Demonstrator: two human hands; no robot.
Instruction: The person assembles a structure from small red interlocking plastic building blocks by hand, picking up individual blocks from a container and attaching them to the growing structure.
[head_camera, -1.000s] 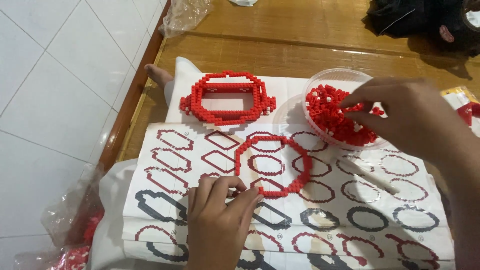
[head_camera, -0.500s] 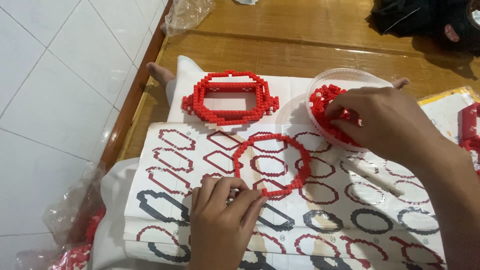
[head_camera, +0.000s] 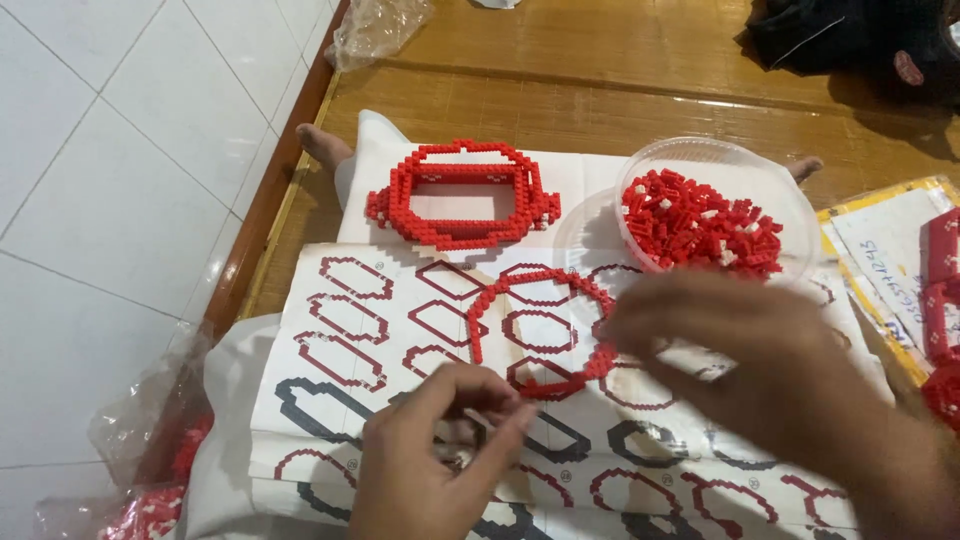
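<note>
- We take the red brick ring (head_camera: 540, 330) as our landmark; it lies flat on the printed pattern sheet (head_camera: 350, 330), one loop still open on its right side.
- Our left hand (head_camera: 440, 455), just below the ring, has thumb and fingertips pinched together; what they pinch is too small to tell.
- Our right hand (head_camera: 760, 370) hovers blurred over the ring's right side, fingers loosely spread; we cannot tell whether it holds a brick.
- We judge it best to steady the ring and press each brick straight down, so the thin chain does not buckle.
- Above the ring sits the finished red frame (head_camera: 460, 195); upper right, the clear tub of bricks (head_camera: 700, 215).
- Left of the ring the sheet offers open room; beyond it the wooden floor (head_camera: 600, 60) steps to white tile.
</note>
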